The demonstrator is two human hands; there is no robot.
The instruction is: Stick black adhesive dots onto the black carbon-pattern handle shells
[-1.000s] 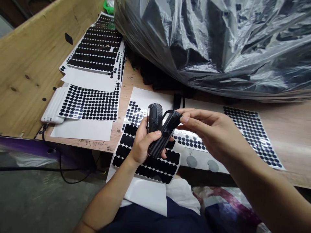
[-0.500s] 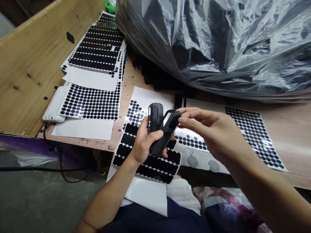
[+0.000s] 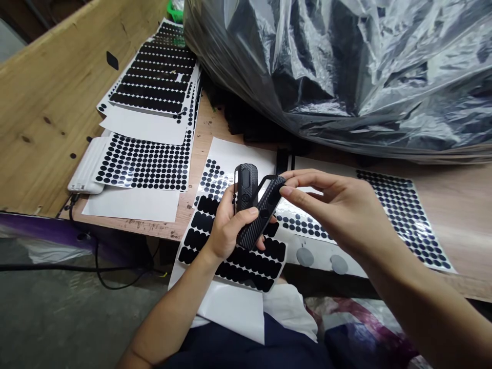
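My left hand [image 3: 226, 228] is closed around two black, carbon-patterned oblong pieces. One oblong piece [image 3: 246, 185] stands nearly upright with a slot-shaped recess and a small round one. The tilted oblong piece [image 3: 257, 225] crosses below it, under my left thumb. My right hand [image 3: 326, 200] pinches the upper end of the tilted piece between thumb and fingers; whether a small sticker is under the fingertips cannot be made out. Beneath my left hand lies a sheet of black stickers [image 3: 246, 269], with rows of joined shapes and dots.
A big plastic bag [image 3: 338, 77] of dark items fills the back right. Sticker sheets [image 3: 142, 161] overlap on the left beside a white cabled device [image 3: 88, 164] and a wooden board [image 3: 57, 92]. Another dotted sheet [image 3: 407, 220] lies at right, near grey discs [image 3: 305, 257] on the table's front.
My right fingertips have shifted very slightly left along the end of the tilted piece. My left hand and both pieces stay almost where they were.
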